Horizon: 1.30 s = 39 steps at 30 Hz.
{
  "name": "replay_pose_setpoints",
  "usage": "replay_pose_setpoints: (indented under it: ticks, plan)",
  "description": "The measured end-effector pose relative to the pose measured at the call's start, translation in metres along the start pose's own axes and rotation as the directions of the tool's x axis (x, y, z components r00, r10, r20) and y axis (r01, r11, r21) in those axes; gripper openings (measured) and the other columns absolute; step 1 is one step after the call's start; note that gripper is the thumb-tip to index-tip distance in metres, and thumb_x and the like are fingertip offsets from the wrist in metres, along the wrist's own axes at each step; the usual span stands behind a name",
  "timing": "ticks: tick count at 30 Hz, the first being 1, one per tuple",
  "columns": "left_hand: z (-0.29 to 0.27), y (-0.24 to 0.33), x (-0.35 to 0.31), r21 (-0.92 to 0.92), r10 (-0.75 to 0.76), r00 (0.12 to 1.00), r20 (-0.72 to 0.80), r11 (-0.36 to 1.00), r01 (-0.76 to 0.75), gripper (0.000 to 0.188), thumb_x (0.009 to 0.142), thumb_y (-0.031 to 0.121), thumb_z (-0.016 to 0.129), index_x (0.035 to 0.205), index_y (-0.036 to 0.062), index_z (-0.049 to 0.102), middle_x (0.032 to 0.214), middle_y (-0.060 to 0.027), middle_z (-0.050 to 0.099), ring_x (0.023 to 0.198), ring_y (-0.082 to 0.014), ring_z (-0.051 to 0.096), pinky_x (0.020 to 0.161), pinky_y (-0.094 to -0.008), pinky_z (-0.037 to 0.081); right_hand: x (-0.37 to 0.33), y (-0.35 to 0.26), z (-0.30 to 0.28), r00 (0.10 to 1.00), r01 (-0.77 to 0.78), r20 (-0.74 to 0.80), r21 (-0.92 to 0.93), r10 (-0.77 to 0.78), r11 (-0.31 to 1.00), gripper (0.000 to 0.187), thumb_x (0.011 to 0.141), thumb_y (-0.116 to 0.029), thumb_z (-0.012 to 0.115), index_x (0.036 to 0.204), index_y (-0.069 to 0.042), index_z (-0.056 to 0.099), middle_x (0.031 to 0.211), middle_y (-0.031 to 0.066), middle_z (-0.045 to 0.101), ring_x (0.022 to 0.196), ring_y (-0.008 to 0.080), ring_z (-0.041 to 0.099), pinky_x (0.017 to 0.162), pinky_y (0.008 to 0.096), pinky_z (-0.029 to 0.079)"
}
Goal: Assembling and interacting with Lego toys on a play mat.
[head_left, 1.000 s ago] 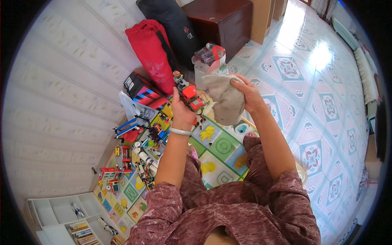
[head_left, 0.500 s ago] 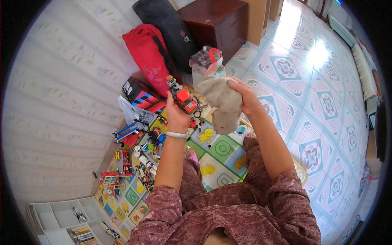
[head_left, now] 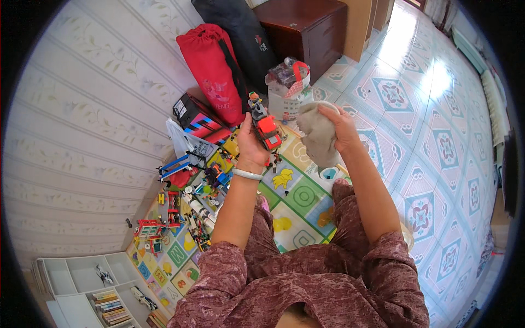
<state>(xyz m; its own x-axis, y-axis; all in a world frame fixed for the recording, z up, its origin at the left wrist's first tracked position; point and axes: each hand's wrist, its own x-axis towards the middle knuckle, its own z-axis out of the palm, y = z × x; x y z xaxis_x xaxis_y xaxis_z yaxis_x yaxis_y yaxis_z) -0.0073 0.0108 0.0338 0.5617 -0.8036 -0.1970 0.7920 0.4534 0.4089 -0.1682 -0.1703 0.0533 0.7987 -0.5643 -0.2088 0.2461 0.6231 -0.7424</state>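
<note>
My left hand [head_left: 251, 147] holds a red and grey toy-brick vehicle [head_left: 266, 129] with a small figure at its far end. The thumb lies along the vehicle's left side, and the other fingers are hidden beneath it. In my right hand [head_left: 342, 127] a crumpled grey-beige cloth [head_left: 318, 139] hangs down, pinched at its upper right corner. A gap separates cloth and vehicle. Both are held up over the colourful play mat [head_left: 298, 221].
Many brick toys cover the mat's left side, among them a blue vehicle [head_left: 217, 174] and a white cylinder [head_left: 199, 210]. Behind stand a red bag [head_left: 210, 71], a black bag [head_left: 240, 44], a plastic bag [head_left: 287, 101] and a brown cabinet [head_left: 311, 41]. A white shelf [head_left: 71, 273] stands lower left.
The cloth has swung away from the vehicle and hangs more crumpled. The whole view has shifted slightly, moving the scene to the right. Both hands keep their holds.
</note>
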Motion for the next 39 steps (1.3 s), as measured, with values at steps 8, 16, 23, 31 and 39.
replay_pose_setpoints:
  ticks: [8, 16, 23, 31, 39]
  plan:
    - [0.007, -0.009, 0.0, 0.194, 0.052, 0.997, 0.065, 0.979, -0.064, 0.044, 0.102, 0.041, 0.044, 0.12, 0.0049, 0.058, 0.103, -0.0123, 0.067, 0.087, -0.0236, 0.066, 0.078, -0.039, 0.055, -0.02, 0.018, 0.022, 0.785, 0.59, 0.222, -0.555, -0.579, 0.586, 0.021, 0.083, -0.007, 0.07, 0.103, -0.004, 0.067, 0.097, 0.0043, 0.068, 0.086, 0.0184, 0.066, 0.072, 0.0305, 0.052]
    - [0.023, -0.028, -0.008, 0.46, 0.257, 0.959, 0.123, 0.841, -0.285, 0.027, 0.104, 0.026, 0.043, 0.118, 0.0067, 0.056, 0.104, -0.0045, 0.064, 0.089, -0.0138, 0.062, 0.081, -0.0302, 0.051, -0.043, 0.011, 0.051, 0.618, 0.699, 0.603, -0.715, -0.505, 0.003, 0.023, 0.076, -0.008, 0.07, 0.098, -0.013, 0.071, 0.089, 0.0122, 0.061, 0.082, 0.0335, 0.063, 0.072, 0.0394, 0.051]
    - [0.023, -0.029, -0.011, 0.736, 0.403, 0.873, 0.273, 0.497, -0.459, 0.023, 0.102, 0.023, 0.052, 0.117, 0.0071, 0.054, 0.093, 0.0042, 0.052, 0.079, -0.0035, 0.045, 0.07, -0.0187, 0.039, -0.046, 0.011, 0.051, 0.616, 0.719, 0.621, -0.695, -0.485, 0.025, 0.022, 0.075, -0.007, 0.069, 0.097, -0.012, 0.071, 0.091, 0.0139, 0.062, 0.083, 0.0355, 0.063, 0.073, 0.0423, 0.051]
    - [0.021, -0.038, -0.008, 0.739, 0.425, 0.853, 0.301, 0.461, -0.491, 0.023, 0.102, 0.024, 0.051, 0.118, 0.0068, 0.054, 0.093, 0.0049, 0.05, 0.078, -0.0028, 0.042, 0.068, -0.0184, 0.037, -0.045, 0.014, 0.046, 0.67, 0.644, 0.559, -0.765, -0.488, 0.007, 0.021, 0.077, -0.011, 0.069, 0.097, -0.012, 0.072, 0.092, 0.0153, 0.063, 0.088, 0.0359, 0.064, 0.075, 0.0424, 0.052]
    - [0.02, -0.039, -0.007, 0.729, 0.379, 0.897, 0.228, 0.544, -0.415, 0.027, 0.103, 0.027, 0.048, 0.119, 0.0058, 0.054, 0.094, 0.0039, 0.05, 0.08, -0.0049, 0.045, 0.071, -0.0199, 0.039, -0.041, 0.012, 0.041, 0.73, 0.569, 0.497, -0.822, -0.469, 0.016, 0.019, 0.078, -0.011, 0.069, 0.097, -0.011, 0.072, 0.094, 0.0147, 0.064, 0.091, 0.0354, 0.064, 0.078, 0.0414, 0.052]
